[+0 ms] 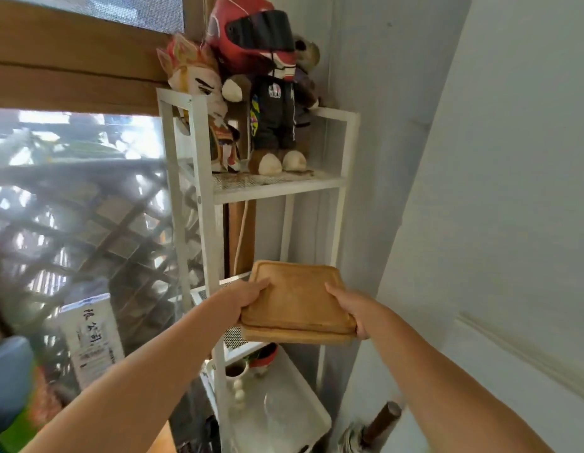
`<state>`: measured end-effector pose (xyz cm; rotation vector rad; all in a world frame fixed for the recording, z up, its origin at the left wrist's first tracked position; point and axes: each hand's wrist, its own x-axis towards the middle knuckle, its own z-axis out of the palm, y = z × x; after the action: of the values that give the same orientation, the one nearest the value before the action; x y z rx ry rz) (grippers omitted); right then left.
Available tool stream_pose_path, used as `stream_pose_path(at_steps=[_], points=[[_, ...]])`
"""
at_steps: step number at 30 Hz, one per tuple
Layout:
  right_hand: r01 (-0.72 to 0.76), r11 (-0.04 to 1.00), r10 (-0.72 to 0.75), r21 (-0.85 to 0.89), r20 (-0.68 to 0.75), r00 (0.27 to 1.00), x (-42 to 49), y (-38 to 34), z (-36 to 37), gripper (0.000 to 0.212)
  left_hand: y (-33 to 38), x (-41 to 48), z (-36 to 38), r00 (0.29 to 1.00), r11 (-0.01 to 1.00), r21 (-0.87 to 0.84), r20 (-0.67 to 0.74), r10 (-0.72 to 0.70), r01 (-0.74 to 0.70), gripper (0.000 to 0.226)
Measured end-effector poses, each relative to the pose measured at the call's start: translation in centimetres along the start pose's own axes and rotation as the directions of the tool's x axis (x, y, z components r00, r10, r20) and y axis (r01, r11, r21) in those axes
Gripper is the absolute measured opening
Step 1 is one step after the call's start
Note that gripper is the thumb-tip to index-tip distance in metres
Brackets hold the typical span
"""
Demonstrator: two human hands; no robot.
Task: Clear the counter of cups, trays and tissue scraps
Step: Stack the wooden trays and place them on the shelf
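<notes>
Hands (249, 299) round perhaps two trays (297, 300).

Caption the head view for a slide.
Left hand and right hand hold stacked wooden trays at a white rack, plush dolls above.

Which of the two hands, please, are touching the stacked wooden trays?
Touching, both: the head view shows the left hand and right hand gripping opposite edges of the wooden trays, thumbs on top.

Bright daylight through the window (75, 204), which looks blurred; edges bend.
</notes>
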<state>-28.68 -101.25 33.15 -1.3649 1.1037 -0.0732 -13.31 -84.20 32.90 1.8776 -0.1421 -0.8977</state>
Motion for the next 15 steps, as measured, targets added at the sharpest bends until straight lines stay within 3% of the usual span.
stream_pose_path(at_steps=[15], points=[[0.056,0.983,-0.019,-0.175,0.208,0.978,9.6,-2.8,1.1,0.068,-2.3,4.4,1.9,0.974,0.975,-0.212,-0.198,-0.106,0.063,0.066]])
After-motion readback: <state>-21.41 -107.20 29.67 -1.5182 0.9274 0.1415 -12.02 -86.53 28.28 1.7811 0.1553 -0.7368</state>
